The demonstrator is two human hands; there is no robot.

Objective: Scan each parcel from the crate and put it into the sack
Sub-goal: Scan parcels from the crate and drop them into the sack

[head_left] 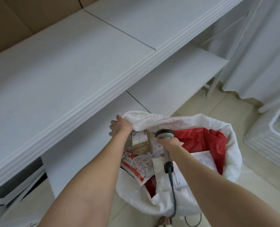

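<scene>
A white woven sack point(232, 154) stands open on the floor below me. My left hand point(119, 126) grips its far-left rim. My right hand point(169, 145) holds a grey barcode scanner point(164, 135) over the sack's mouth, its cable trailing down toward me. Inside the sack lie several parcels: a brown one with a white label point(140, 141), a white bag with red print point(136, 166), a red plastic bag point(201, 138) and a white mailer point(203, 161). A white plastic crate point(276, 133) sits at the right edge.
A long white table point(62, 76) runs across the view, with a lower white shelf point(177, 79) under it just beyond the sack. White curtain point(258, 54) hangs at the right. Brown cardboard point(13, 18) lies at the far left. Beige tiled floor point(234, 104) surrounds the sack.
</scene>
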